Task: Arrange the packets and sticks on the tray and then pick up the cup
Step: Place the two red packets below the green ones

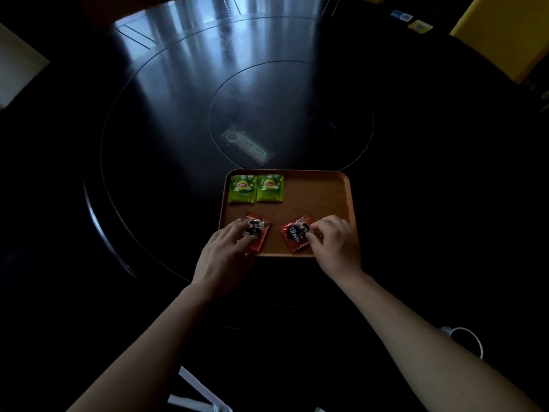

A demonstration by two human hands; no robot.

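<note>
An orange tray (320,200) lies on the dark round table. Two green tea packets (242,188) (269,188) lie side by side in its far left corner. Two red coffee packets lie tilted along the near edge. My left hand (228,251) has its fingertips on the left red packet (259,233). My right hand (332,242) pinches the right edge of the right red packet (294,234). No cup or sticks are visible.
The table (148,144) is glossy black with an inset turntable (291,114) behind the tray. A faint long object (248,145) shows in the glass just beyond the tray. A yellow chair (505,31) stands at the far right. A white cable (466,337) hangs near my right forearm.
</note>
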